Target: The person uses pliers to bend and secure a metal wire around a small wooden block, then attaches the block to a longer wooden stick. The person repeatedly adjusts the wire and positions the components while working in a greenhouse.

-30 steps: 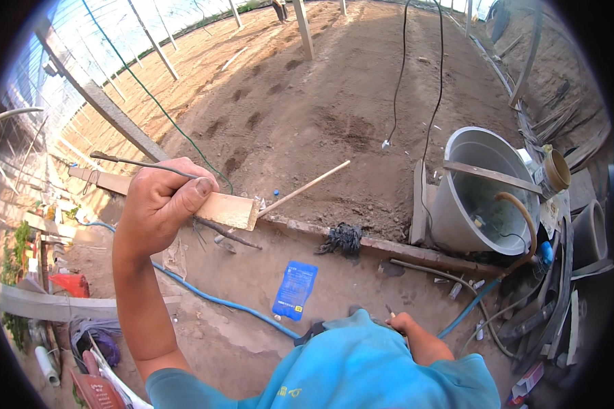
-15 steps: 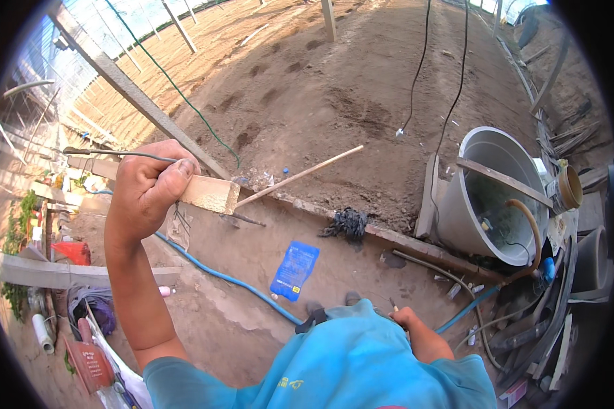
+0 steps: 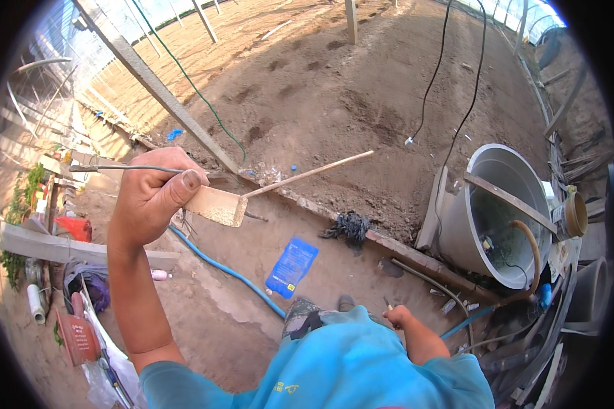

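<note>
- Fingers of the left hand (image 3: 155,199) wrap a wooden piece (image 3: 217,206) and a dark rod (image 3: 109,168), raised at left.
- Right hand (image 3: 398,317) grips a slim tool (image 3: 388,304) beside the shirt (image 3: 348,361).
- Blue packet (image 3: 292,267) lies on the earth (image 3: 215,293) — contents hidden.
- Grey tub (image 3: 460,245) — slat (image 3: 512,202) across its mouth, tan hose (image 3: 535,253) curling inside.
- Brown-rimmed pot (image 3: 578,213) beside it, contents unseen.

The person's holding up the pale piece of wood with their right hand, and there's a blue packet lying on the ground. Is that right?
Not quite: the hand is wrong. The head view shows the left hand holding up the pale piece of wood. And there's a blue packet lying on the ground, just as you said.
</note>
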The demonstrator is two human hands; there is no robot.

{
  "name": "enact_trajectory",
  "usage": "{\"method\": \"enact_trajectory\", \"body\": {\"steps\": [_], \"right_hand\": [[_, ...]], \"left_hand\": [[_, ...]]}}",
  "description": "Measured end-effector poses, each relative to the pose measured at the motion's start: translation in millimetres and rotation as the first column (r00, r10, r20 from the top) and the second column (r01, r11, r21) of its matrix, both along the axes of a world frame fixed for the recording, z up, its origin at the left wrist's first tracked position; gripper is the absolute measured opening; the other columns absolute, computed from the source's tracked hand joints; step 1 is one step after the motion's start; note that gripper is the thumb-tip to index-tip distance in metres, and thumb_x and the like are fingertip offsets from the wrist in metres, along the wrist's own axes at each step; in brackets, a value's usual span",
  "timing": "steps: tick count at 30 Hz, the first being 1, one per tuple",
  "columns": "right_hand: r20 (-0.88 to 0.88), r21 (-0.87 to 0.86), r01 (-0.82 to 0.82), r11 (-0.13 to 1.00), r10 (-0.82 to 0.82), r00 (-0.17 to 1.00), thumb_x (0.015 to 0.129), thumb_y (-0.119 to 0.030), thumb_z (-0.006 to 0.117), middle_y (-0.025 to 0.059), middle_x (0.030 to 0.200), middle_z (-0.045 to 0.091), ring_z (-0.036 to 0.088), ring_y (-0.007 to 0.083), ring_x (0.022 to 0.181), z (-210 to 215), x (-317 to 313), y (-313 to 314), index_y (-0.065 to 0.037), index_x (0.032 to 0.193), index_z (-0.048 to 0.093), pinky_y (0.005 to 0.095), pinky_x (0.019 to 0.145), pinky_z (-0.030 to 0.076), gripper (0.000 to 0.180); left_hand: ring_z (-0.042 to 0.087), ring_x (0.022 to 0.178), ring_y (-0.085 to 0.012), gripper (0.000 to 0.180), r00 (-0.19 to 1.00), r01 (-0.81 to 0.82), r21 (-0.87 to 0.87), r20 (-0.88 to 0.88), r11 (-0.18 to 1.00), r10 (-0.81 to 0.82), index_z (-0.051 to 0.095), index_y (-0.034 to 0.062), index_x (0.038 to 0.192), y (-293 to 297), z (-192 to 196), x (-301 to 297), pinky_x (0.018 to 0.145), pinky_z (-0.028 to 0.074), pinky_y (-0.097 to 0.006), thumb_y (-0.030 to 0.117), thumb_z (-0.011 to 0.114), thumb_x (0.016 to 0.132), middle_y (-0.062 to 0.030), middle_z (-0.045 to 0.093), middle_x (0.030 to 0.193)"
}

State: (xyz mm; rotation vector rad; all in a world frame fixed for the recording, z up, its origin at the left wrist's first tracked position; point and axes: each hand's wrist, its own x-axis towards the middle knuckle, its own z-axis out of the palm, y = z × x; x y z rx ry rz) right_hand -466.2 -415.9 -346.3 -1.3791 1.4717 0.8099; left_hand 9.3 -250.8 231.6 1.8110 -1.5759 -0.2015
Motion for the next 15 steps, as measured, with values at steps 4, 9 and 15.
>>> {"method": "enact_trajectory", "body": {"steps": [4, 9, 15], "right_hand": [[-0.040, 0.098, -0.401, 0.911, 0.406, 0.913, 0.095, -0.050, 0.078, 0.0175, 0.086, 0.076, 0.073, 0.0296, 0.074, 1.8, 25.3, -27.0, 0.007, 0.096, 0.077, 0.0441, 0.071, 0.059, 0.057], [0.396, -0.045, 0.109, 0.993, -0.082, 0.914, 0.095, -0.044, 0.078, 0.0149, 0.087, 0.071, 0.064, 0.0243, 0.057, 62.6, 98.5, -103.8, 0.005, 0.098, 0.070, 0.0447, 0.053, 0.050, 0.050], [0.461, -0.616, 0.199, 0.762, 0.144, 0.876, 0.094, -0.039, 0.079, 0.0150, 0.087, 0.073, 0.071, 0.0252, 0.066, 76.6, 119.5, -126.4, 0.003, 0.116, 0.072, 0.0425, 0.061, 0.056, 0.048]], "left_hand": [[0.061, 0.078, -0.0157, 0.048, 1.000, -0.008, -0.044, 0.011, 0.999, 0.009, 0.074, -0.0007, 0.088, 5.5, -0.7, 5.7, 0.070, 0.047, -0.031, 0.044, 0.070, 0.105, -0.0058, 0.070, 0.084], [0.059, 0.076, -0.0136, 0.054, 0.996, -0.076, -0.058, -0.060, 0.995, 0.073, 0.074, -0.0030, 0.086, 12.6, -5.3, 19.3, 0.068, 0.043, -0.030, 0.046, 0.067, 0.107, -0.0063, 0.067, 0.081], [0.058, 0.080, -0.0125, 0.054, 0.997, -0.032, -0.034, 0.076, 0.999, 0.035, 0.073, -0.0014, 0.088, -0.1, 6.9, 34.5, 0.072, 0.043, -0.029, 0.046, 0.062, 0.110, -0.0053, 0.067, 0.085]]}}
